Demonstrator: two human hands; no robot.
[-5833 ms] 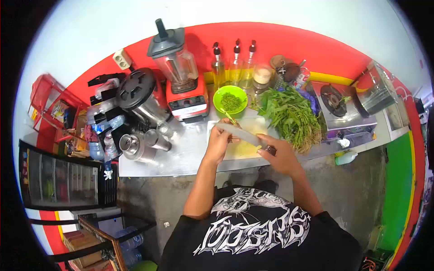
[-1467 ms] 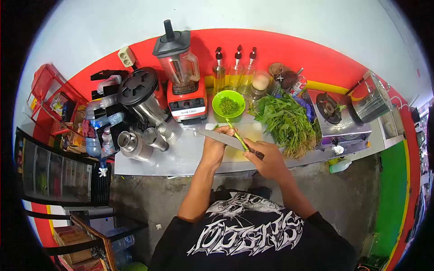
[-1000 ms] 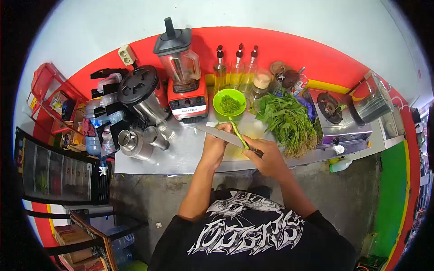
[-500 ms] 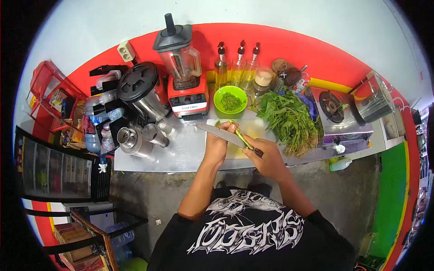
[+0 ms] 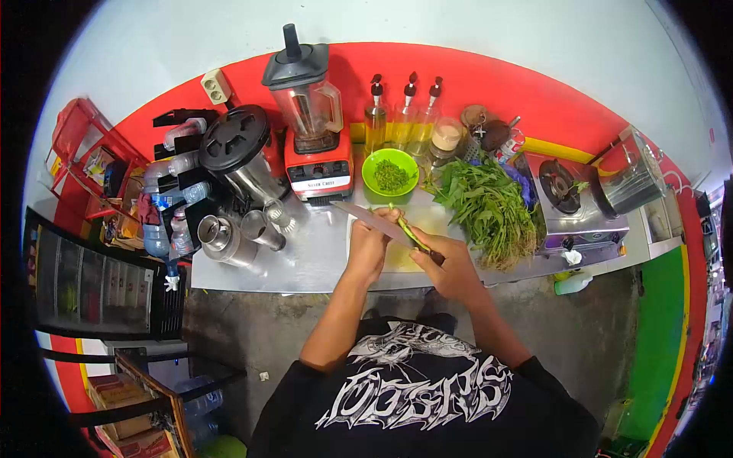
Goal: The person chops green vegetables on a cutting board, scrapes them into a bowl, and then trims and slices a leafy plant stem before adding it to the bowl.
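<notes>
My left hand [image 5: 368, 248] is closed around a slim green vegetable stalk [image 5: 410, 231], mostly behind the blade. The fingers of my right hand [image 5: 456, 271] wrap the dark handle of a kitchen knife [image 5: 376, 220]. Its wide blade points up and left, crossing in front of my left fingers. Both hands are above a pale cutting board [image 5: 430, 217] with a yellowish surface. Just beyond it stands a lime-green bowl [image 5: 391, 199] holding finely chopped green bits [image 5: 392, 176]. A large bunch of leafy greens [image 5: 486, 202], roots toward me, lies right of the board.
A red blender [image 5: 318, 164], a lidded steel container [image 5: 243, 153] and metal cups [image 5: 262, 229] stand on the left of the steel counter [image 5: 305, 263]. Pump bottles [image 5: 403, 118] line the back wall. A gas stove [image 5: 584, 206] with a steel pot [image 5: 630, 183] is at right.
Both hands stay in nearly the same place, with the knife still across the stalk. A green tip that showed above my left fingers is no longer visible. The whole view has shifted slightly.
</notes>
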